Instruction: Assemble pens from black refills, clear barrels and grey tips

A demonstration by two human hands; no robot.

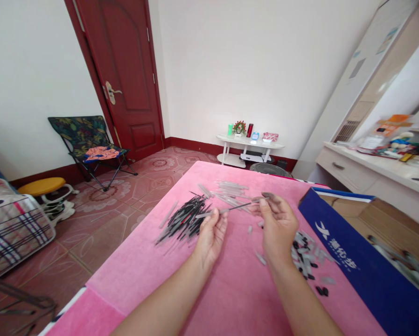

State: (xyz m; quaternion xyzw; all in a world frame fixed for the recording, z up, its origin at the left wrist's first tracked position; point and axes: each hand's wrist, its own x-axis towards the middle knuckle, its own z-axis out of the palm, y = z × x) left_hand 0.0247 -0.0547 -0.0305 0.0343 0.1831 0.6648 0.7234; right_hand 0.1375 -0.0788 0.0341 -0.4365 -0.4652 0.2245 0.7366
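My left hand (211, 235) is palm up over the pink table cover (230, 289), its fingers pinching the end of a thin black pen refill (235, 207). The other end of that refill meets a clear pen barrel (260, 199), and my right hand (277, 224) is closed on the barrel. A heap of black refills (185, 219) lies just left of my left hand. Beyond both hands lie several clear barrels (228, 191). By my right wrist sits a scatter of small black and grey caps (305, 259).
A blue cardboard box (349, 261) with finished pens stands open at the table's right edge. Past the table are a red door (125, 70), a folding chair (90, 144), a small white side table (247, 144) and a dresser (370, 172) on the right.
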